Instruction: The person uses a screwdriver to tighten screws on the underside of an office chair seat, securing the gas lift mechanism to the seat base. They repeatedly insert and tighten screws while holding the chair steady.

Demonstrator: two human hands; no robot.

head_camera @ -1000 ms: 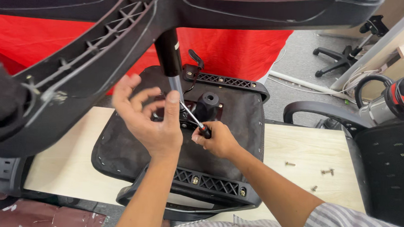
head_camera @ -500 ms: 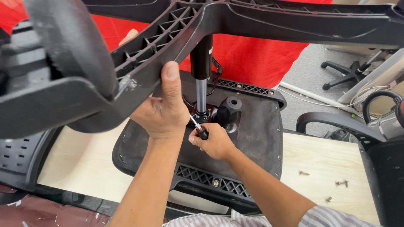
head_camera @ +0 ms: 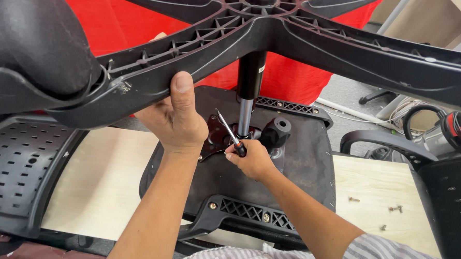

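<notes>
Currently | left hand [head_camera: 175,123] clamped on star base [head_camera: 276,38] leg, upper centre | right hand [head_camera: 251,160] closed round screwdriver [head_camera: 229,132] at seat underside [head_camera: 301,163] mechanism plate, centre | gas column [head_camera: 247,96] seated | loose screws [head_camera: 374,208] on wooden board [head_camera: 104,181], lower right, seemingly unfitted

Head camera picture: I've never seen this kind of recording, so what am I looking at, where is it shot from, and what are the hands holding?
The picture comes from a camera worn on a person's head, looking down at their own two bare hands. An office chair lies upside down on a pale wooden table. Its seat underside faces up, and the star-shaped chair base spreads across the top of the view on a metal post. The left hand grips one arm of that base, thumb on top. The right hand holds a screwdriver near the foot of the post. A few loose screws lie on the table to the right.
</notes>
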